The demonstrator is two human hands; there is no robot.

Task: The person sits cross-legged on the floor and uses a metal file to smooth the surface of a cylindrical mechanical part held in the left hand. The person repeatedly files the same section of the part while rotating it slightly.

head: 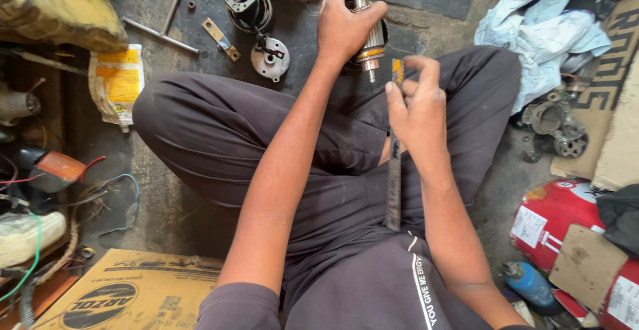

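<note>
Steel armature shaft [368, 34], ribbed and cylindrical, stands at 12 o'clock, long axis running 12 to 6, left hand [343, 27] fingers wrapped around it. Right hand [416, 107] fingers pinch a flat dark blade [394, 183] pointing toward 12.

Shiny ribbed metal on the motor shaft [368, 34]; dull, worn metal on the flat blade [394, 170]. Matt dark cloth trousers [219, 137], rough stained concrete floor [166, 210], scuffed brown cardboard box [126, 290], crumpled pale rag [539, 30].

Upright ribbed metal armature [370, 34], thin flat blade [394, 170], perhaps a hacksaw blade, alongside
</note>
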